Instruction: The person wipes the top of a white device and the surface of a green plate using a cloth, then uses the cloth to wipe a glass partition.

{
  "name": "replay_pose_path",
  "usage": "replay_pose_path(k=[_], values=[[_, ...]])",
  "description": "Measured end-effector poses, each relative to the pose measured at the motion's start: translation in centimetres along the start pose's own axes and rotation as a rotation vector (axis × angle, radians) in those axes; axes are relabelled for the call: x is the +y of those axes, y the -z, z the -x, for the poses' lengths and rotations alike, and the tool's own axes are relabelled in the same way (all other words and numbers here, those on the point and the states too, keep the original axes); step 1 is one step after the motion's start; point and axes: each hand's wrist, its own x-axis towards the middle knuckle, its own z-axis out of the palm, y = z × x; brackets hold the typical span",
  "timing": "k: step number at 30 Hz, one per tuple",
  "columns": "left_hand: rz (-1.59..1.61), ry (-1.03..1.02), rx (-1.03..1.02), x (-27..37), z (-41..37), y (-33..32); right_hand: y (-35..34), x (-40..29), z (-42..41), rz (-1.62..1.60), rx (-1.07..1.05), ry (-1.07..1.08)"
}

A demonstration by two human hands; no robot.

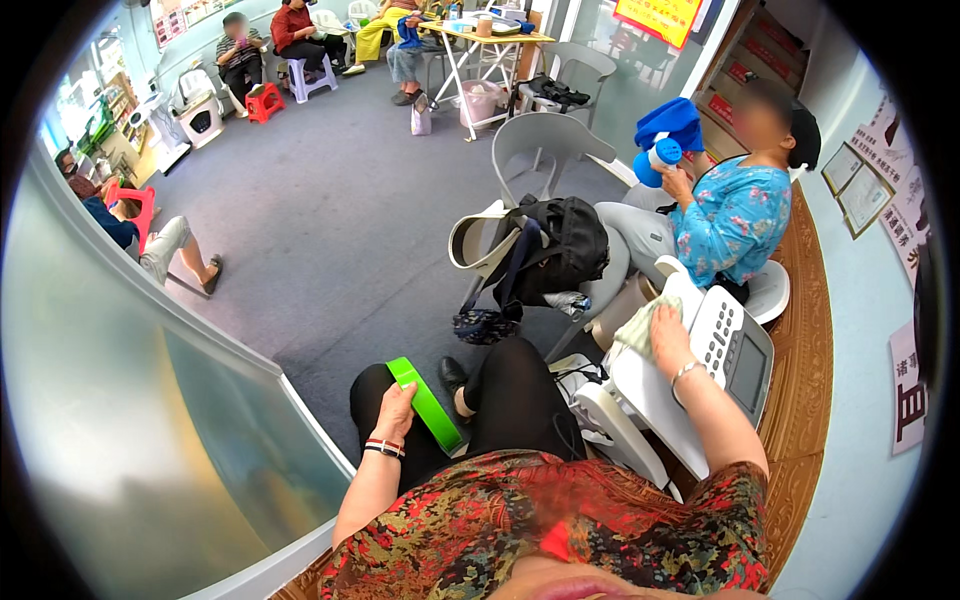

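My left hand (396,411) grips the upper part of a bright green, flat-sided object (429,409), perhaps a basin or tray seen edge-on, which rests by my left thigh. My right hand (670,337) lies with its fingers on a pale green cloth (637,328). The cloth is pressed against the white casing of a machine (634,375) at my right. Beside that hand the machine has a control panel (731,352) with dark buttons and a grey screen. My palm hides part of the cloth.
A grey chair (551,146) with a black backpack (574,240) stands ahead. At the right a seated person holds a blue cloth (670,124) and a blue-and-white bottle (665,152). A frosted glass partition (187,420) rises at my left. Other people sit farther back, near a folding table (487,34).
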Motion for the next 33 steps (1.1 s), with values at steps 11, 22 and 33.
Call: replay_pose_path(k=[11,22,33], values=[[-0.047,0.017,0.009,0.4,0.6,-0.2,-6.7,9.0,-7.9,-0.464,-0.169,-0.282],[-0.010,0.008,-0.014,0.2,0.3,-1.1,-6.4,4.5,-3.2,-0.018,-0.222,-0.200],[0.001,0.016,-0.048,0.3,0.1,-0.2,6.6,-4.2,8.8,-0.115,-0.083,0.022]])
